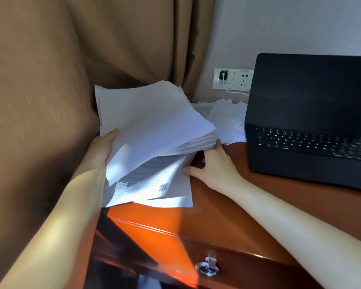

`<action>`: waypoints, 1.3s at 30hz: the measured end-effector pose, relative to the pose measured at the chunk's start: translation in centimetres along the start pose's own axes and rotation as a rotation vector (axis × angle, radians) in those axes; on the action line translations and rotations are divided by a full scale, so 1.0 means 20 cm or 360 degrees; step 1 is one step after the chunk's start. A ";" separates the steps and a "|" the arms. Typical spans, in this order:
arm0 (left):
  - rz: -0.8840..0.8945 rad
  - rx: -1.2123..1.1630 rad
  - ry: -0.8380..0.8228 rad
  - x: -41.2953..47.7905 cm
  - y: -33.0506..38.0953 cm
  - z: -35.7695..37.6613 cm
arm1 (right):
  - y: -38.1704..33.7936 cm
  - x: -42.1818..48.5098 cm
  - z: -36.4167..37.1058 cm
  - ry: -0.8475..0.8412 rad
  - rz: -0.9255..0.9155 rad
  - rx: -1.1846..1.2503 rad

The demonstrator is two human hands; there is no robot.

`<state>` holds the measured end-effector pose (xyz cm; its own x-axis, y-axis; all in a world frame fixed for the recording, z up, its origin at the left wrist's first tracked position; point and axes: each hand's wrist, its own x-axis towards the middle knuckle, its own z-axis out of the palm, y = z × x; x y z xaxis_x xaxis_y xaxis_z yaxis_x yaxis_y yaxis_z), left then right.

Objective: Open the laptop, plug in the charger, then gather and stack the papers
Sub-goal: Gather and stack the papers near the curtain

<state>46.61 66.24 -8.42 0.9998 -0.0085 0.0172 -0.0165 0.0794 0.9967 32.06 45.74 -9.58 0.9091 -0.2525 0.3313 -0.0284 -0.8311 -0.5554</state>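
A thick stack of white papers (152, 122) is tilted up at the left end of the desk. My left hand (103, 148) grips its left edge, thumb on top. My right hand (215, 163) is at the stack's right edge, fingers tucked under it and thumb on the lower printed sheets (156, 184). More loose papers (225, 115) lie spread behind the stack, left of the laptop. The black laptop (308, 122) stands open with a dark screen. A black charger (223, 76) sits in the wall socket, and its white cable (237, 92) runs toward the laptop.
The reddish wooden desk (227, 207) has a drawer with a metal handle (207, 268) at the front. Brown curtains (61, 80) hang close on the left behind the papers. A second wall socket (244, 79) beside the charger is unused.
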 end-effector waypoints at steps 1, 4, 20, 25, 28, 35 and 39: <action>-0.0007 -0.0014 -0.0007 0.00 -0.01 0.00 | 0.00 -0.01 0.00 -0.0006 0.0037 0.0285; -0.0013 -0.0029 0.0000 0.01 -0.01 -0.02 | -0.01 -0.03 -0.01 -0.0096 0.0429 0.1250; -0.0030 -0.0002 0.0070 -0.02 -0.03 0.04 | -0.14 0.03 -0.04 -0.0505 0.0824 0.1167; -0.0064 -0.0040 -0.0015 -0.08 -0.03 0.11 | -0.02 -0.03 -0.15 -0.0462 0.0771 0.0880; -0.0115 -0.0028 -0.0060 -0.09 -0.02 0.14 | 0.06 -0.10 -0.23 -0.0306 0.0846 0.0918; -0.0123 0.0131 -0.0133 0.05 -0.21 0.05 | 0.25 -0.25 -0.57 -0.0349 0.0919 0.0450; -0.0082 0.0230 -0.0211 -0.27 -0.05 0.11 | 0.28 -0.25 -0.57 -0.0405 0.0883 0.0405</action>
<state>41.25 64.03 -9.35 0.9895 -0.1407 -0.0332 0.0237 -0.0683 0.9974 22.65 36.76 -5.70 0.8584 -0.4588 -0.2293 -0.4503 -0.4602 -0.7651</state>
